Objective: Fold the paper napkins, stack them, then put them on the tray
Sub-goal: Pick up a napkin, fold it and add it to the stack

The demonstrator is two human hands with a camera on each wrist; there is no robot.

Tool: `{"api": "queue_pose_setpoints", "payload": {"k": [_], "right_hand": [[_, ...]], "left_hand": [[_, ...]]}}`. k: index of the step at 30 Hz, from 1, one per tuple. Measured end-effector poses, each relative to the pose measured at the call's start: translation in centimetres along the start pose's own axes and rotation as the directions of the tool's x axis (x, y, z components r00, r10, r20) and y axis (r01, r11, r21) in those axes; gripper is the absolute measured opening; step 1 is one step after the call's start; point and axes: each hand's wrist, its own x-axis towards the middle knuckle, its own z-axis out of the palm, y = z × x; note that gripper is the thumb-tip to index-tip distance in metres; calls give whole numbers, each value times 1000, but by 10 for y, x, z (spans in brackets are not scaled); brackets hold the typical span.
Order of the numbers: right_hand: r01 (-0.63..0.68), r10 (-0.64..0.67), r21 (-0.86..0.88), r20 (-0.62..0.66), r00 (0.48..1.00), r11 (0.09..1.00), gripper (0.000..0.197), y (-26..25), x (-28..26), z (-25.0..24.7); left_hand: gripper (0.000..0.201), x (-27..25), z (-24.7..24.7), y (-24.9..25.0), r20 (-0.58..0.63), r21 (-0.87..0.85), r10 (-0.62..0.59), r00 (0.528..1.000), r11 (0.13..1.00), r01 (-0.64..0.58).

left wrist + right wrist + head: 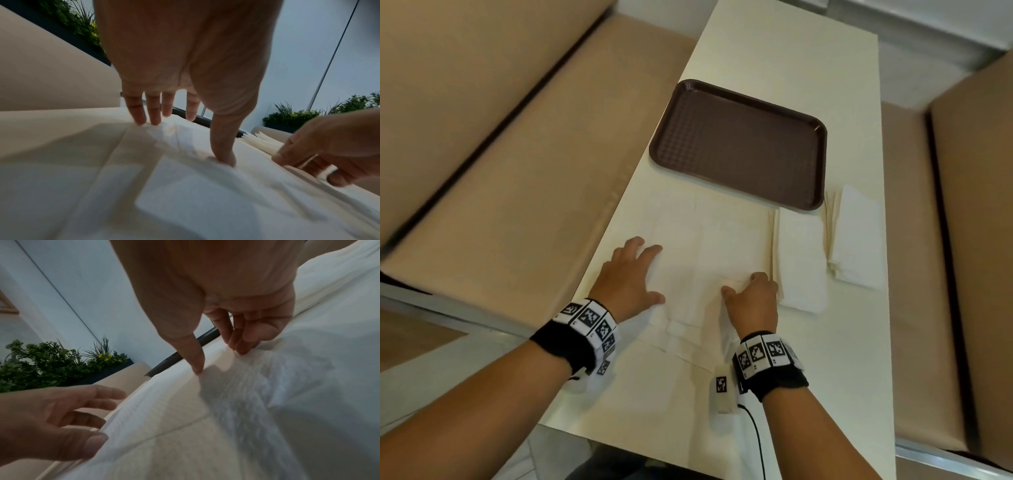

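Folding the spread napkin (698, 260), you are pinning it with your flat left hand (631, 279) while your right hand (751, 298) is pinching its edge; next, carry that edge across squarely.

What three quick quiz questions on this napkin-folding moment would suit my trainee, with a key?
1. True or false: the tray already holds folded napkins.
2. How many folded napkin piles lie right of the open napkin?
3. Which hand pinches the open napkin's edge? A) left hand B) right hand C) neither

Key:
1. False; the tray holds nothing.
2. Two: a near pile and a far pile, both on the table beside the tray.
3. B; its thumb and fingers pinch the edge, while the left hand presses flat with spread fingers.
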Motion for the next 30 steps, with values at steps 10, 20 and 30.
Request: {"api": "queue_pose_setpoints", "payload": {"k": [10, 20, 30], "right_hand": [[-13, 15, 149, -13, 1000, 989, 26, 2, 11, 3], [158, -121, 331, -129, 984, 930, 12, 0, -10, -24], [98, -437, 829, 187, 880, 551, 47, -3, -22, -70]], "left_hand": [[91, 7, 12, 0, 34, 49, 20, 999, 999, -22], [90, 1, 2, -1, 17, -39, 29, 999, 999, -28], [107, 1, -58, 52, 148, -270, 486, 861, 858, -438]]}}
